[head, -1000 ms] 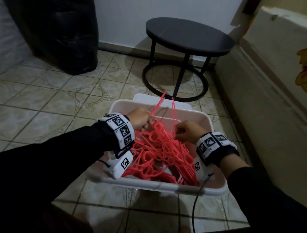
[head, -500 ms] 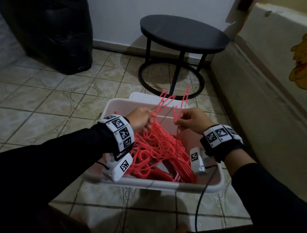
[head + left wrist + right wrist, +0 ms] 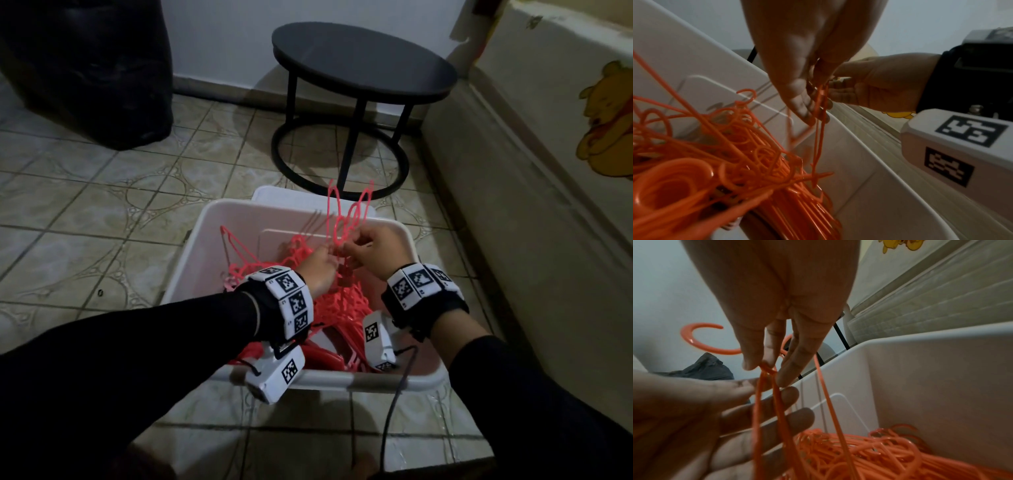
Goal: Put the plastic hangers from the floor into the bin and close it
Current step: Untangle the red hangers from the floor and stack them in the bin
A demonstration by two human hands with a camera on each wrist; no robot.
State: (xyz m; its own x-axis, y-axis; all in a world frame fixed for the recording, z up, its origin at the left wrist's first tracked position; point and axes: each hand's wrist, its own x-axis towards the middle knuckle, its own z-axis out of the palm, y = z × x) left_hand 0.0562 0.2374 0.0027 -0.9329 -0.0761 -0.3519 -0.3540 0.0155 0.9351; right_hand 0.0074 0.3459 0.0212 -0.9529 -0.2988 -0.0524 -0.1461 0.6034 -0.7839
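Note:
A white plastic bin (image 3: 191, 267) on the tiled floor holds a tangled pile of thin pink-orange plastic hangers (image 3: 342, 305). Both hands meet over the bin's far middle. My right hand (image 3: 347, 246) pinches the strands of a few raised hangers (image 3: 346, 219), whose tops stick up above the far rim. My left hand (image 3: 327, 262) grips the same strands just below. In the right wrist view the fingertips (image 3: 750, 365) pinch the strands (image 3: 774, 386) and a hook (image 3: 701, 337) curls behind. The left wrist view shows my left hand (image 3: 813, 104) on the strands above the pile (image 3: 715, 162).
The white lid (image 3: 274, 193) lies on the floor behind the bin. Beyond stands a round black side table (image 3: 363, 61). A black bag (image 3: 89, 72) sits at the far left. A pale bed side with a bear sticker (image 3: 606, 113) runs along the right.
My hands have come together and shifted toward the bin's far right. The raised hangers now stand more upright. One hanger leans at the bin's left side.

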